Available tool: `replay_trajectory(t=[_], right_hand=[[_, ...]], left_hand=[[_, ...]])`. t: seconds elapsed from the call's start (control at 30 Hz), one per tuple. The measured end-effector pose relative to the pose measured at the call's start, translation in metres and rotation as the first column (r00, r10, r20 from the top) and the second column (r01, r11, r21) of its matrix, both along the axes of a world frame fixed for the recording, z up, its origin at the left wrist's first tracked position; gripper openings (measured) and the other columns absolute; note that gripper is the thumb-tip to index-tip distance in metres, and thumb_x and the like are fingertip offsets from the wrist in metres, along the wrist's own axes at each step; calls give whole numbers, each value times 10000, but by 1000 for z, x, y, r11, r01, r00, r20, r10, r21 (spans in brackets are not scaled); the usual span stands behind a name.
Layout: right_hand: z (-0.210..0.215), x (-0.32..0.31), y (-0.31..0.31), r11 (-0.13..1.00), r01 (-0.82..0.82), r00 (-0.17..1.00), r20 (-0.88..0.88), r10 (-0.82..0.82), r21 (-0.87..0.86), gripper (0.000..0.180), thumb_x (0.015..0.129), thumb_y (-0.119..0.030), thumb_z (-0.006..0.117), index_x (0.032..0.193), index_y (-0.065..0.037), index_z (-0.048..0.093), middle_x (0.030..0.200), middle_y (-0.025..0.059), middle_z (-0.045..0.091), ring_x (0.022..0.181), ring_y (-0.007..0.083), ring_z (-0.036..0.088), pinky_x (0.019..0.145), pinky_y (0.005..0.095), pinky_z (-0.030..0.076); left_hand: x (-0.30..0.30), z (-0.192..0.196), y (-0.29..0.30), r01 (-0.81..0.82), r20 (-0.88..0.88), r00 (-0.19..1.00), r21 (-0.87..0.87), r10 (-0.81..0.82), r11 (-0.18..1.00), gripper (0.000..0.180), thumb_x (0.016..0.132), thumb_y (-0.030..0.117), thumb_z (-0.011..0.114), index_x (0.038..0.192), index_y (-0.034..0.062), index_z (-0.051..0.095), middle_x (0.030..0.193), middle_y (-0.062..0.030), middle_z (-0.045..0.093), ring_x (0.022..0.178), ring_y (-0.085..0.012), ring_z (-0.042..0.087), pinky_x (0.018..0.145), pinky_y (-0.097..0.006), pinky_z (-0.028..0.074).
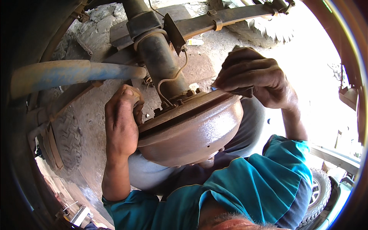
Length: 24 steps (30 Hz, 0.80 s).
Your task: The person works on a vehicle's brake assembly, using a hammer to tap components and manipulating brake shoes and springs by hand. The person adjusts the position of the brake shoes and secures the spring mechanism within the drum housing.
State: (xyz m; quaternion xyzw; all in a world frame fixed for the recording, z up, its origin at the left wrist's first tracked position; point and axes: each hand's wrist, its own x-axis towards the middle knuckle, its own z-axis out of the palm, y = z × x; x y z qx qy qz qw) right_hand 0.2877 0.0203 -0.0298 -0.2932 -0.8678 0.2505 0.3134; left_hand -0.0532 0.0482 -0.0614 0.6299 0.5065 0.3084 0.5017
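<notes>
A brown metal brake drum sits at the middle, its lower side shiny. Its rusty backing plate faces up and is bolted to the end of an axle tube. Against the plate's left edge, my left hand has its fingers curled inward; what they grip, if anything, is hidden. Over the right edge my right hand is closed, thumb side down by the rim. Something dark and thin shows beneath its fingers, too unclear to name. A thin brake line bends down the tube to the plate.
A worn blue shock absorber crosses on the left. Behind the axle runs a leaf spring with clamps. Tyres lie around: one at the left, another at the far right back. A vehicle wheel shows at lower right.
</notes>
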Motion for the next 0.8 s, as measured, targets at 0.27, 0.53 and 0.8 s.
replay_trajectory(t=[0.27,0.53,0.8], right_hand=[[10,-27,14,987,-129,992,-1,130,93,256,961,-103,643,1143,8,785,1141,147,776,1110,356,686,997,475,519],[13,-27,7,979,-110,991,-58,121,170,235,925,-2,649,1122,17,776,1138,160,770,1105,358,685,989,465,540],[9,-9,-4,987,-61,997,61,52,151,343,849,-23,645,1161,17,782,1149,151,781,1096,346,701,1016,473,537]], left_hand=[[4,3,-1,-93,47,994,-145,101,985,354,1110,283,441,940,7,583,838,-30,533,796,-134,454,764,-313,432],[9,0,0,-60,17,998,-30,61,998,349,1105,273,443,946,1,592,844,-34,548,803,-136,469,765,-317,432],[14,-1,-5,-73,39,997,108,70,991,402,1091,357,420,916,50,611,839,-12,545,779,-127,476,734,-288,408]])
